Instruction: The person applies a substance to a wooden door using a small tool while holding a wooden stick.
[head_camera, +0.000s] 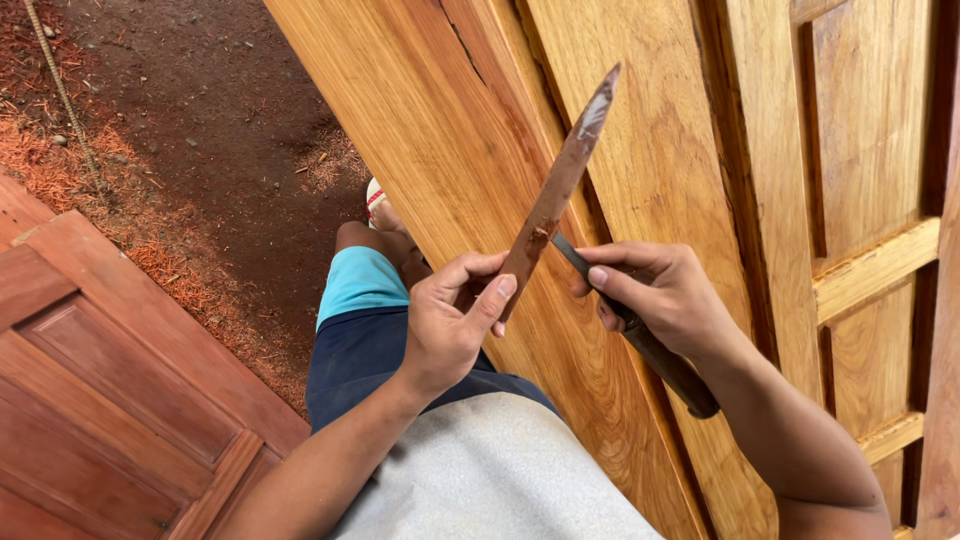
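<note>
Count: 2 hands, left hand & right hand. 1 knife, blade smeared reddish-brown. 2 wooden doors: 1 light yellow door upright at right, 1 red-brown door at bottom left corner on dirt ground. 1 rope. 1 sandal.

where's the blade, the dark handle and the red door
blade (563, 180), head view, mid-length of the flat
dark handle (672, 372), head view, part below the right hand
red door (110, 400), head view, recessed panel
</note>
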